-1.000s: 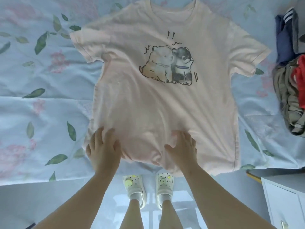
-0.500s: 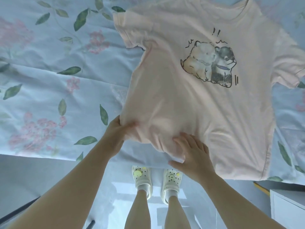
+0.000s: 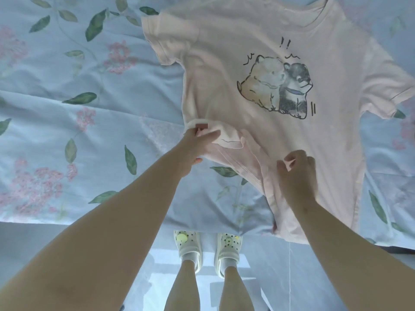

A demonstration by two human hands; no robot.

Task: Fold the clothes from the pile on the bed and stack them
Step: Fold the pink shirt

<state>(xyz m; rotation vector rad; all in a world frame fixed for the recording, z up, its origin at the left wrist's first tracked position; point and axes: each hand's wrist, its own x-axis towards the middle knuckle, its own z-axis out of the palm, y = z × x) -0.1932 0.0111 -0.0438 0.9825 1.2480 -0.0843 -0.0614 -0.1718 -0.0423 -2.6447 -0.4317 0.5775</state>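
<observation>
Both reaching forward, left hand (image 3: pixel 195 146) pinching t-shirt (image 3: pixel 226 52), right hand (image 3: pixel 298 176) curled

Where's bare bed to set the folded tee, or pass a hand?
Widest: floral sheet left of the T-shirt, from its sleeve down to the bed's near edge. Smaller: sheet between left hand and right hand, below the lifted hem. Crowded: right side, shirt-covered.

The T-shirt (image 3: pixel 280 135) lies on the bed (image 3: pixel 78 113), right of centre, its collar at the far side and hem toward the near edge.
</observation>
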